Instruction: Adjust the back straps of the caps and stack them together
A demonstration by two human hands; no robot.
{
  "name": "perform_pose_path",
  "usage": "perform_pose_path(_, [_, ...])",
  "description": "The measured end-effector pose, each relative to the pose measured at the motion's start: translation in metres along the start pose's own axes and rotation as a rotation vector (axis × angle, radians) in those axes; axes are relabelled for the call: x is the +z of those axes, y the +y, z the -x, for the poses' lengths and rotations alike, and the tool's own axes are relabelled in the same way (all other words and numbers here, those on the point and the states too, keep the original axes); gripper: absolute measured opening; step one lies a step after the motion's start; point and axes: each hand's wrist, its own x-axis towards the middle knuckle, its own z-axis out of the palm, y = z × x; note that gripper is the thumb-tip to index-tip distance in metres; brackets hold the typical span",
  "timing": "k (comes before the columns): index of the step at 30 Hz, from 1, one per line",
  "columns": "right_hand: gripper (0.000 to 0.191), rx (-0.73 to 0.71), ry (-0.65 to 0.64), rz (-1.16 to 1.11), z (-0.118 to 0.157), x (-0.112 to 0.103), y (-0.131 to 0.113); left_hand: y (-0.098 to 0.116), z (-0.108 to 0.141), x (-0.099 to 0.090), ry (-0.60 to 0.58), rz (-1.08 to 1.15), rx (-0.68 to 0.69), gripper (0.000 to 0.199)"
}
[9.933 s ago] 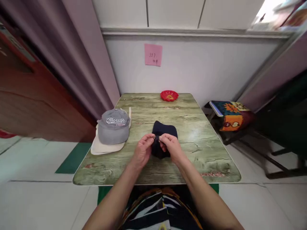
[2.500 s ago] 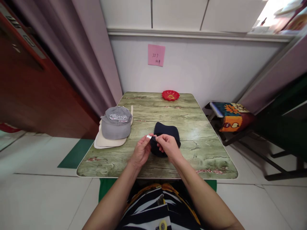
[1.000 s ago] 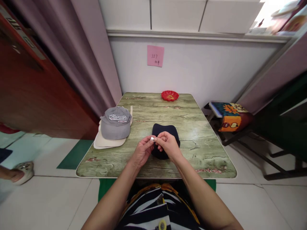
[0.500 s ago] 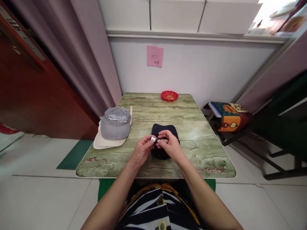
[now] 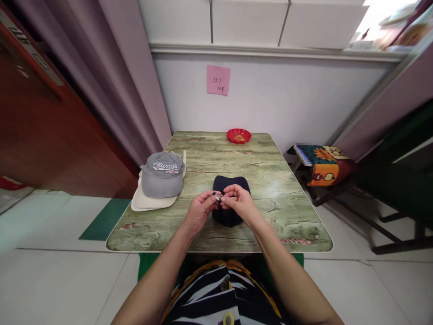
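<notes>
Silver metal clasp [image 5: 218,197] pinched by fingers of left hand [image 5: 198,211] and right hand [image 5: 241,203], over navy fabric cap [image 5: 230,182] on green wood-patterned desk [image 5: 206,158]; clasp work judged unfinished. Grey fabric cap [image 5: 163,183] stacked on cream fabric cap [image 5: 154,202].

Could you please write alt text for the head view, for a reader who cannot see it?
A person's left grip and right grip pinch a small shiny piece at a navy cap on a table. At left, a gray cap lies on a cream cap; a red dish stands near the table's far edge.
</notes>
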Motion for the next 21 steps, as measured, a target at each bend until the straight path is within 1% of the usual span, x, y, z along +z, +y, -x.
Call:
perform_pose_path(3, [0.039, -0.004, -0.007, -0.005, -0.002, -0.002, 0.0, 0.004, -0.002, 0.003, 0.029, -0.018, -0.023, 0.033])
perform_pose_path(6, [0.037, -0.031, -0.013, 0.055, -0.004, -0.004, -0.001, 0.008, -0.004, 0.006, 0.105, -0.038, -0.064, 0.031])
perform_pose_path(8, [0.037, -0.059, -0.026, 0.175, -0.004, -0.005, -0.003, 0.012, -0.005, 0.01, 0.161, -0.05, -0.077, 0.03])
perform_pose_path(10, [0.037, -0.108, -0.026, 0.352, -0.003, -0.005, -0.006, 0.015, -0.006, 0.013, 0.189, -0.074, -0.07, 0.029])
perform_pose_path(12, [0.033, -0.19, 0.006, 0.535, -0.001, -0.002, -0.01, 0.017, -0.007, 0.017, 0.185, -0.102, -0.051, 0.029])
perform_pose_path(15, [0.018, -0.333, 0.081, 0.725, 0.0, 0.003, -0.012, 0.02, -0.01, 0.018, 0.179, -0.136, -0.035, 0.031])
perform_pose_path(18, [0.01, -0.416, 0.126, 0.791, -0.007, 0.007, -0.009, 0.021, -0.018, 0.016, 0.165, -0.179, -0.018, 0.031])
perform_pose_path(21, [0.007, -0.478, 0.152, 0.813, -0.026, 0.007, -0.002, 0.023, -0.034, 0.014, 0.146, -0.246, 0.019, 0.028])
